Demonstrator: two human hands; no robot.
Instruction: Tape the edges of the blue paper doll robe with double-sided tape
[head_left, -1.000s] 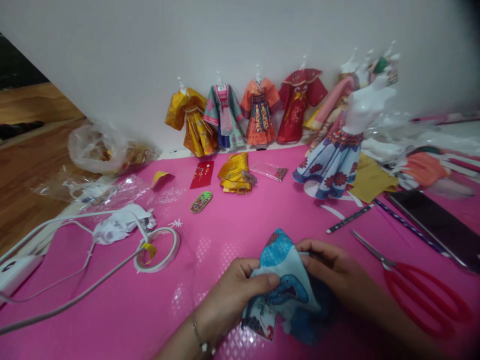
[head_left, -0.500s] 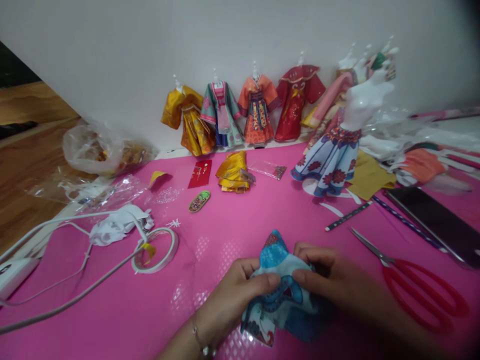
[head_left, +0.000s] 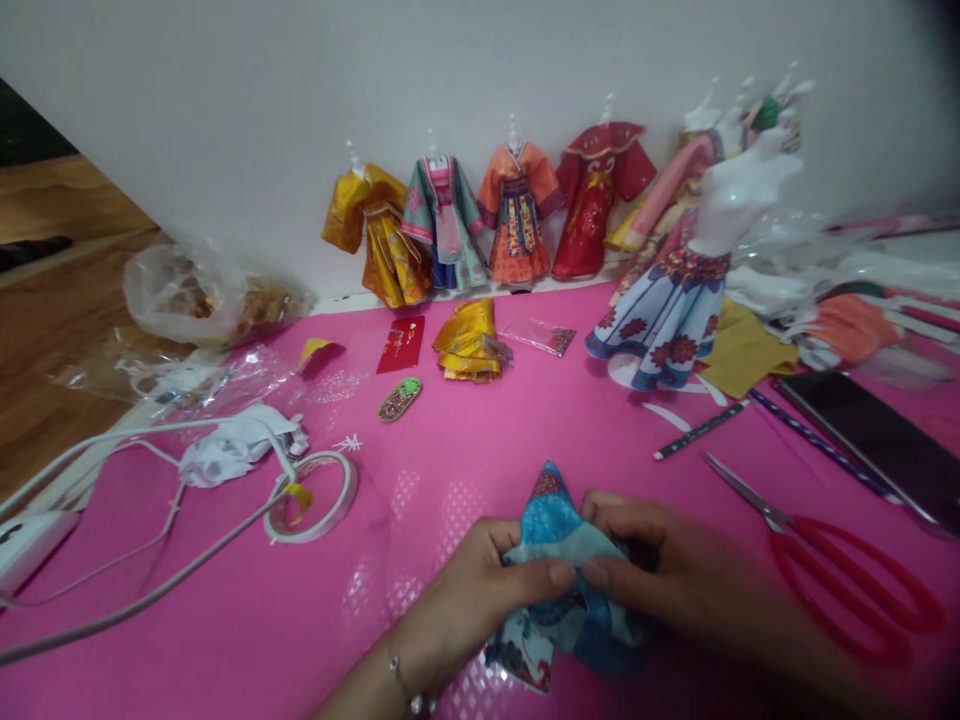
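Both hands grip a small piece of blue patterned fabric (head_left: 551,525) just above the pink table mat, near the front edge of the view. My left hand (head_left: 491,575) pinches its left side, thumb on top. From the right, my right hand (head_left: 637,555) pinches the cloth with its thumb close to the left thumb. One corner of the fabric points up and away, showing a red and dark print. A white flap with a dark and red pattern hangs at the lower left. The right fingers are partly hidden behind the cloth.
Red-handled scissors (head_left: 825,560) lie at right, near a dark phone (head_left: 877,440) and pencils. A white doll torso (head_left: 739,205) wears a floral skirt. Several dressed doll forms (head_left: 517,220) stand along the wall. Tape roll (head_left: 341,510) and a white cable (head_left: 187,575) lie at left.
The two thumbs have come closer together on the cloth, the left one shifting right. The blue fabric is folded slightly differently between them. The view has tilted slightly.
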